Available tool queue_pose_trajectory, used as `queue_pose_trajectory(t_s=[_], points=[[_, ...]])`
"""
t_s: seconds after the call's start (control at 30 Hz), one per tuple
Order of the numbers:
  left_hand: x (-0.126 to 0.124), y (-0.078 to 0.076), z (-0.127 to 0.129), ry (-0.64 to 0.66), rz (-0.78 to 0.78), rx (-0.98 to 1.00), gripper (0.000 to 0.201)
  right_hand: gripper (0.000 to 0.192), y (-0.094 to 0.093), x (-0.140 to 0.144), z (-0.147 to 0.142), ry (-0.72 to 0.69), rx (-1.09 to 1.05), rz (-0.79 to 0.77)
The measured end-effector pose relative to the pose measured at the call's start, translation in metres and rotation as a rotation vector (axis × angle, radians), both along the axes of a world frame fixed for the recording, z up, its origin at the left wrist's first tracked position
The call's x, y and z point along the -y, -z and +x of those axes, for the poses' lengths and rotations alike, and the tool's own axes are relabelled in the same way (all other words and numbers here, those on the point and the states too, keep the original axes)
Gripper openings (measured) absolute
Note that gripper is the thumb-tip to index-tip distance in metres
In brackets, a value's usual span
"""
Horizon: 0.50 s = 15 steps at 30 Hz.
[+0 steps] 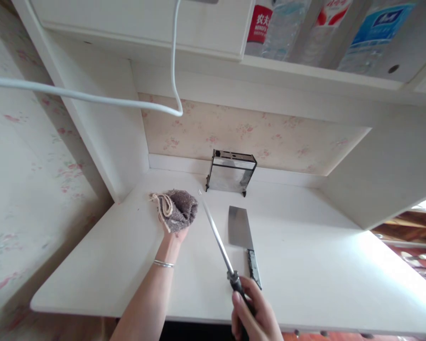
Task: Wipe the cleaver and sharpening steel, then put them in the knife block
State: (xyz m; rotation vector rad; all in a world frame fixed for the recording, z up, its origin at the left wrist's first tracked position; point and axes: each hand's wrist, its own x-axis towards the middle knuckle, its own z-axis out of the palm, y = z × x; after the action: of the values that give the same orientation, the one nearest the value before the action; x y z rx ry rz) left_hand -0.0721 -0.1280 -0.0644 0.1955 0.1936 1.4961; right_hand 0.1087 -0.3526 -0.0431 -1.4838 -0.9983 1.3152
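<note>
Your right hand (250, 315) is wrapped tight around the dark handle of the long, thin steel honing rod (216, 237), whose shaft slants up and away to the left, its tip ending just right of the cloth. Your left hand (175, 232) is stretched far forward, closed on the crumpled grey-brown knitted cloth (175, 208) with its pale corded edge, which rests on the white desk surface (305, 265).

The broad steel cleaver with a black handle (243, 237) lies flat just right of the rod, blade pointing away, handle close beside your right knuckles. If you swing the rod to the right, it could knock the blade and send it sliding; a careless reach across could also bring your forearm over the edge. The rod's tip hovers near your left fingers, so a jerk could jab them.

Your left fingers are buried in the cloth, so their exact grip is hard to read. The shiny metal rack with a black frame (230, 173) at the back is too reflective to tell its contents. The bottles on the shelf above are cut off.
</note>
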Motion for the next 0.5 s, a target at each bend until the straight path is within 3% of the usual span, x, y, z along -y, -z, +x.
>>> queue_pose_trajectory(t_s=[0.1,0.23,0.37,0.5], points=[[0.008,-0.008,0.005,0.106,0.039,-0.002,0.042,0.049,-0.006,-0.026,-0.004,-0.036,0.095,0.115],[0.022,-0.011,0.02,0.219,0.006,-0.09,0.044,0.039,0.006,-0.07,-0.018,-0.059,0.13,0.242],[0.023,-0.004,0.03,0.242,-0.031,-0.176,0.038,0.042,0.028,-0.102,-0.043,-0.119,0.002,0.148],[0.017,0.0,0.029,0.321,-0.064,-0.216,0.041,0.043,0.042,-0.11,-0.061,-0.214,-0.033,0.085]])
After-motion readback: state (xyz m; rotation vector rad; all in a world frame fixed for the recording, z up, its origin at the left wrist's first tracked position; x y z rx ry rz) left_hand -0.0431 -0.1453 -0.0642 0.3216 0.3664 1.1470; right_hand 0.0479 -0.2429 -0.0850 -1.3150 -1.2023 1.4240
